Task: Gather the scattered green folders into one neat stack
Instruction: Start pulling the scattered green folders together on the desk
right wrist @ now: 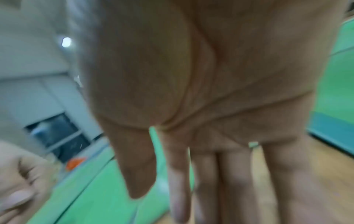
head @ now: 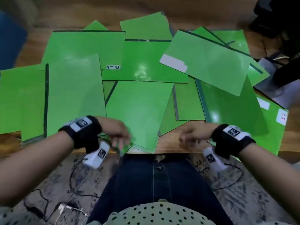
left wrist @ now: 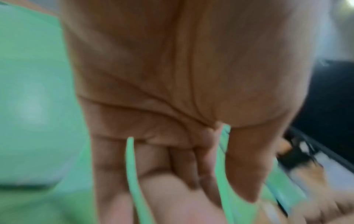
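Several green folders lie scattered and overlapping across the wooden table [head: 170,144]. One at the back carries a "Permits" label [head: 113,67], and another at the right has a white tab [head: 173,63]. A tilted folder [head: 139,111] reaches the front edge in the middle. My left hand [head: 120,138] hovers at this folder's near left corner with its fingers [left wrist: 172,166] loosely extended, green showing through the gaps. Whether they touch the corner is lost in blur. My right hand [head: 190,137] is over bare wood at the front edge, fingers [right wrist: 233,174] straight and holding nothing.
A dark bag [head: 279,17] and grey items [head: 274,88] crowd the table's back right corner. Something blue [head: 9,39] stands at the far left. Cables [head: 73,176] trail over the patterned floor below the table edge.
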`<state>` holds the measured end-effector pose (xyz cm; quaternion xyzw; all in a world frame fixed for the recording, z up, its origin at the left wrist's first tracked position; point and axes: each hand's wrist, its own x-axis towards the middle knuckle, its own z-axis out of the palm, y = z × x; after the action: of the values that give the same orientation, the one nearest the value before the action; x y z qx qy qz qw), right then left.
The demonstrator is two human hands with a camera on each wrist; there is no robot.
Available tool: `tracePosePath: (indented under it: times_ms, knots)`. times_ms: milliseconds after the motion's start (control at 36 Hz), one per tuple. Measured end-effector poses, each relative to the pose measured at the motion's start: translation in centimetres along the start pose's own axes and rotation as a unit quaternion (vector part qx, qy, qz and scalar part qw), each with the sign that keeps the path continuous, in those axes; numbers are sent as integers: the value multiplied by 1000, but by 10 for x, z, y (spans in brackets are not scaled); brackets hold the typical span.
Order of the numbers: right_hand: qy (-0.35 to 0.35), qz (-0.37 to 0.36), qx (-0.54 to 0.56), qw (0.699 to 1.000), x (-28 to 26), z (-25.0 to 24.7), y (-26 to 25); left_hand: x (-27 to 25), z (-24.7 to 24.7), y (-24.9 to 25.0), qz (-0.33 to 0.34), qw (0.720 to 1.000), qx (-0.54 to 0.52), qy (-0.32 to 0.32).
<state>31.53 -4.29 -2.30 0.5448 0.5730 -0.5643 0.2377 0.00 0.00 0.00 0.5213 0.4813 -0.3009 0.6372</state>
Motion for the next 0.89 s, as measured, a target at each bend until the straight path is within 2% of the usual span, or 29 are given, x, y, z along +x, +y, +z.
tracePosePath:
  times_ms: [28, 83, 139, 194, 306, 361, 417, 500, 583, 694, 889]
  knots:
    - [63, -24, 4, 998, 5, -11, 1, 3, -13, 5, 47, 997, 7, 59]
    - [204, -39, 23, 978, 10, -33, 0, 8, -37, 17, 109, 966, -35, 234]
    - [304, -21, 25, 952, 19, -55, 3, 20, -57, 23, 113, 909, -61, 397]
    - [360, 31, -24, 932, 30, -72, 11, 41, -69, 22, 65, 875, -46, 478]
    - [441, 133, -160, 873, 46, -108, 27, 73, -85, 24, -47, 853, 27, 519]
    - [464, 171, -202, 845, 53, -126, 36, 84, -88, 27, -58, 833, 67, 547]
    - [468, 204, -213, 833, 59, -143, 43, 93, -92, 31, -46, 824, 87, 558]
    - [466, 230, -202, 831, 69, -163, 49, 104, -100, 39, -17, 834, 130, 536]
    - [444, 246, -177, 843, 80, -175, 56, 112, -105, 49, 5, 846, 205, 492]
    - [417, 259, -155, 857, 88, -181, 60, 117, -104, 54, -6, 860, 262, 438]
    - [378, 221, -241, 866, 100, -179, 57, 117, -85, 57, -16, 856, 307, 415]
